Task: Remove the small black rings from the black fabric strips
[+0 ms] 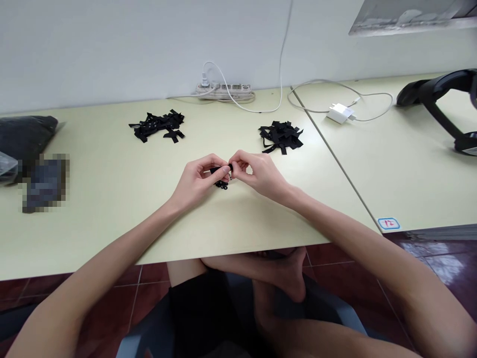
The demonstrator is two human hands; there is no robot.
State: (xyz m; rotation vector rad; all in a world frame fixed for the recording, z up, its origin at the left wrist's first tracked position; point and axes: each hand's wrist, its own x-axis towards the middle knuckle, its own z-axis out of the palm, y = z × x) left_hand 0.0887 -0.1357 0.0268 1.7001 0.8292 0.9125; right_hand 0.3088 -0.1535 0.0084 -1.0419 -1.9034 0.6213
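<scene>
My left hand (203, 176) pinches a short black fabric strip (215, 170) between thumb and fingers, above the middle of the table. Meeting it fingertip to fingertip, my right hand (257, 171) is closed on the strip's right end; whether it also grips a small ring there is too small to tell. Just below the fingers lie several small black rings (222, 185), partly covered by my left hand. One pile of black strips (281, 135) sits behind my right hand, and another pile of black strips (158, 124) is farther back to the left.
A white power strip (225, 92) with cables stands against the wall. To the right are a white charger (340, 113) and a black headset-like frame (439, 94). A dark bag (28, 136) lies at the left. A seam (335, 154) divides the tabletop.
</scene>
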